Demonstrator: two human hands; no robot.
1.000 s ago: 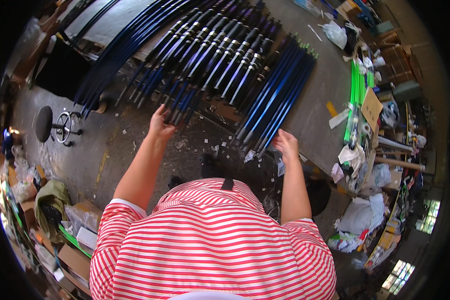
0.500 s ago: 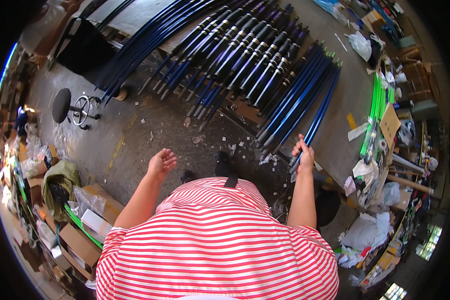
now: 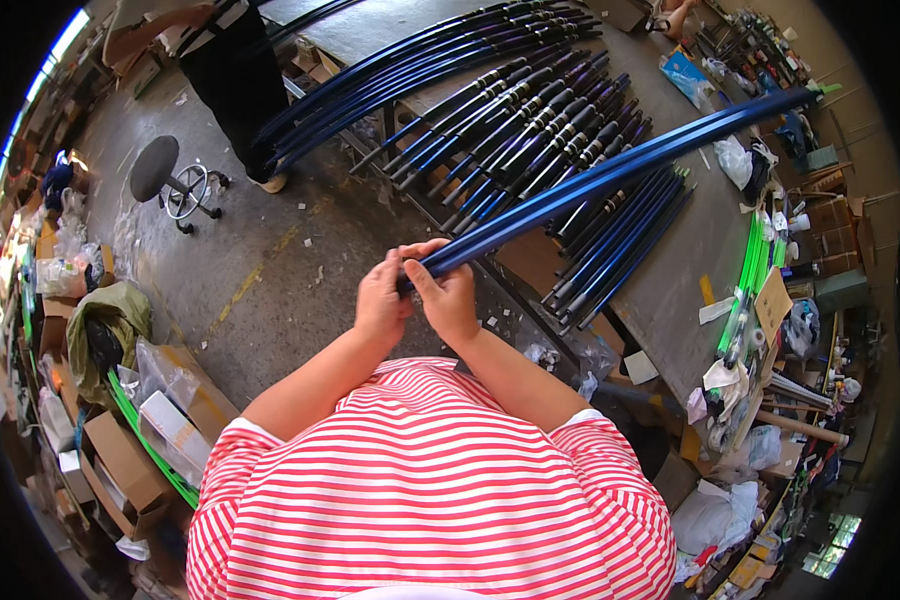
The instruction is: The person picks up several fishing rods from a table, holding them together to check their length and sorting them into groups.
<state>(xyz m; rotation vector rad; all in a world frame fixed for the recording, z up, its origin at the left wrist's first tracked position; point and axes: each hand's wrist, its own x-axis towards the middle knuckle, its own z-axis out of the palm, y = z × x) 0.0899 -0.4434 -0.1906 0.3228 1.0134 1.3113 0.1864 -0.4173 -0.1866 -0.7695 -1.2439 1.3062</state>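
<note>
A small bundle of long blue fishing rods (image 3: 590, 172) slants across the view, from my hands up to the far right. My right hand (image 3: 452, 300) is closed round it near its lower end, with the thumb lying on top. My left hand (image 3: 381, 298) is closed at the dark butt ends, touching my right hand; its fingers partly hide them. Below the raised bundle, more blue rods (image 3: 625, 245) lie side by side on the grey table (image 3: 660, 320). Left of these lie several rods with black grips and silver fittings (image 3: 530, 125).
Further blue rods (image 3: 370, 85) overhang the table's left edge, near another person in dark trousers (image 3: 235, 85). A round black stool (image 3: 157, 168) stands on the floor. Green rods (image 3: 750, 270) and plastic bags lie at the right; cardboard boxes (image 3: 125, 460) stand at the lower left.
My right hand has lifted rods off the table's near right and swung them leftward to in front of me. My left hand, empty before, has come in and closed on their butt ends.
</note>
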